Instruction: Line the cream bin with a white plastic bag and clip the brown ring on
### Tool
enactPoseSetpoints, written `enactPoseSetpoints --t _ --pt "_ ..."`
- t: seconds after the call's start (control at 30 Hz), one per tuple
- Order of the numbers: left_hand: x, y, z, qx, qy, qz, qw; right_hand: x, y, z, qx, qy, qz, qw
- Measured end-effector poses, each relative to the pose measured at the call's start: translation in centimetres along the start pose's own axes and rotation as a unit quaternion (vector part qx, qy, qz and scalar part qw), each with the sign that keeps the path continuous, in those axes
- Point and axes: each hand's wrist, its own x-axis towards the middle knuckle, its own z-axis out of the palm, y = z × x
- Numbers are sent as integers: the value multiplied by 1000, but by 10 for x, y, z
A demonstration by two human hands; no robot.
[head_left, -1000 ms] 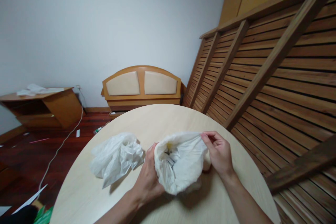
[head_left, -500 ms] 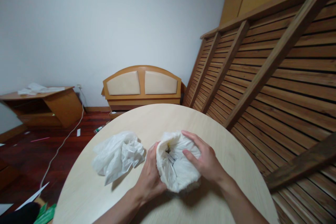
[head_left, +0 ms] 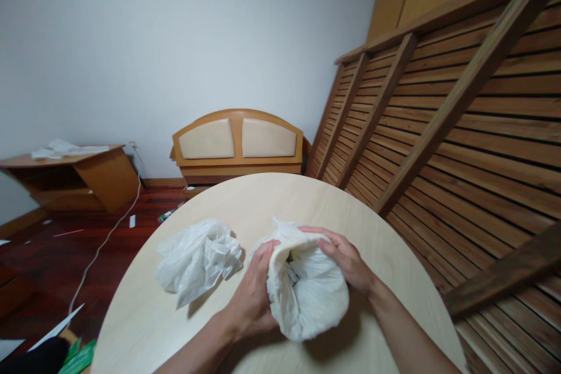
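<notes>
Between my hands is a white plastic bag point(head_left: 318, 307), its mouth rounded wide, its rim folded outward, tilted toward me. Small dark and grey bits show deep inside; I cannot make out what they are. My left hand point(head_left: 255, 289) wraps the bag's left side, thumb low and fingertips at the upper rim. At the upper right, my right hand point(head_left: 348, 260) grips the rim, with the thumb by the opening and the fingers behind. A second white plastic bag point(head_left: 199, 260) lies crumpled on the round table point(head_left: 272, 193), left of my left hand.
Slatted wooden panels point(head_left: 438, 146) lean along the right side of the table. Behind it stands a headboard point(head_left: 236, 137) with cream pads. A low wooden cabinet point(head_left: 105, 178) stands at the left, and a white cable point(head_left: 105, 239) crosses the dark red floor.
The bag's mouth has spread wider and tipped further toward me, with its lower rim now nearer. My right hand has shifted slightly to the right along the rim. The crumpled bag stays put.
</notes>
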Motion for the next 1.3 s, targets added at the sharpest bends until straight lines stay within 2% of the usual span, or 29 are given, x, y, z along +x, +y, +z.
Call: enactPoseSetpoints --t 0.1,0.23,0.43,0.57,0.67,0.77,0.87,0.97,1.07,1.13,1.23,1.3 --pt "-1 0 2 2 13 -21 1000 -3 -11 -1 -170 89 -74 979" --pt "-2 3 2 20 2 -11 1000 -8 -23 5 -332 104 -96 932" --pt "-1 6 3 24 1 -35 999 -9 -28 5 -394 141 -137 898" --pt "1 10 4 36 25 -46 998 -12 -38 9 -448 187 -214 847" --pt "2 12 3 54 50 -62 995 -16 -46 22 -500 148 -270 809" --pt "1 13 3 72 52 -80 993 -17 -44 39 -581 102 -241 771" --pt "1 14 3 101 47 -77 991 -15 -33 51 -645 139 -157 735" --pt "2 17 3 126 38 -65 989 -13 -23 56 -679 157 -108 709" --pt "3 19 2 128 33 -60 989 -10 -20 55 -691 145 -87 702" --pt "3 19 1 128 33 -61 989 -9 -20 52 -682 139 -82 714" --pt "2 16 1 128 37 -76 988 -7 -22 44 -639 143 -101 749" --pt "2 13 1 131 49 -94 986 -7 -23 38 -590 128 -116 789"
